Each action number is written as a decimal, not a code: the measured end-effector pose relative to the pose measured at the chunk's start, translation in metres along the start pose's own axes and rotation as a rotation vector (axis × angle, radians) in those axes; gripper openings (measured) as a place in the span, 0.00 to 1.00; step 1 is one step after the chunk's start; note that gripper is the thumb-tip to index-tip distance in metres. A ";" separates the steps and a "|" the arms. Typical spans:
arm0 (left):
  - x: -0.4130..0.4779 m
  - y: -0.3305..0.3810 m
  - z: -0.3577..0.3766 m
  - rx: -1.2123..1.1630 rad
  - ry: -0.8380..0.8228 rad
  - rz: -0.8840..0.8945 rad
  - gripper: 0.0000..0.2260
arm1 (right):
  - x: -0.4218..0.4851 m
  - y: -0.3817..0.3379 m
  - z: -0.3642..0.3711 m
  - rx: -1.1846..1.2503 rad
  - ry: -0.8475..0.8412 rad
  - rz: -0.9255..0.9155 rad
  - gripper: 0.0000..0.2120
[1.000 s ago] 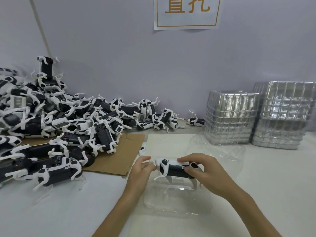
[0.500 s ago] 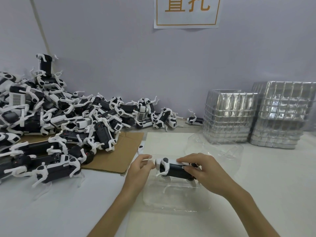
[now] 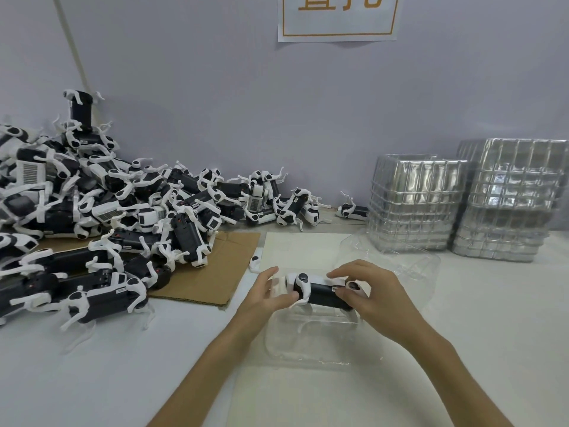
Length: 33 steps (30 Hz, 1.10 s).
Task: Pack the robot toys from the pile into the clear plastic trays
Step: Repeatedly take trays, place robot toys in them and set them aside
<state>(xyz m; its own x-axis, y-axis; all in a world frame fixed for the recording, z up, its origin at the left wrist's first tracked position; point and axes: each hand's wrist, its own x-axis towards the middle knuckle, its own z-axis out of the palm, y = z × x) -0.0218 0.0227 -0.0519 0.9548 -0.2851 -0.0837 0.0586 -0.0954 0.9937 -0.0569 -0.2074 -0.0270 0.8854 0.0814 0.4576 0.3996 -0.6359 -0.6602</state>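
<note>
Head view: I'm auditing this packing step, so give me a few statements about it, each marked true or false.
1. The left hand and right hand both hold one robot toy over a clear tray. True.
2. The pile of toys lies to the right of the hands. False: it lies to their left, partly on a sheet of cardboard.
3. Two tray stacks stand at the right, near the wall. True.
4. The held toy is white all over. False: its body is black, with white legs and trim.
</note>
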 end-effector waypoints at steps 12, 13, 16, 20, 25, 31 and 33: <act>0.002 -0.005 0.006 0.029 0.086 0.034 0.29 | 0.004 0.014 -0.013 0.020 0.075 0.257 0.12; 0.002 -0.004 0.006 0.025 0.091 0.032 0.28 | 0.004 0.015 -0.016 0.021 0.076 0.296 0.14; 0.002 -0.005 0.008 0.059 0.090 0.039 0.28 | 0.002 0.021 -0.022 -0.060 0.008 0.392 0.23; 0.002 -0.006 0.008 0.077 0.115 0.059 0.27 | -0.001 0.020 -0.023 -0.120 -0.106 0.421 0.34; 0.001 -0.002 0.005 0.055 0.207 0.145 0.26 | -0.001 0.014 -0.018 0.096 -0.141 0.388 0.36; -0.002 0.000 0.001 0.020 0.191 0.239 0.33 | 0.002 0.011 -0.015 0.240 -0.091 0.344 0.38; -0.004 -0.001 0.001 0.012 0.172 0.277 0.40 | 0.002 0.010 -0.012 0.270 -0.048 0.312 0.38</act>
<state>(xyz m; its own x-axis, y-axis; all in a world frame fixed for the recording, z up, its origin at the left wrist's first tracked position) -0.0254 0.0233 -0.0524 0.9692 -0.1365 0.2050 -0.2131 -0.0477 0.9759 -0.0541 -0.2227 -0.0257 0.9815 -0.0433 0.1864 0.1524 -0.4123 -0.8982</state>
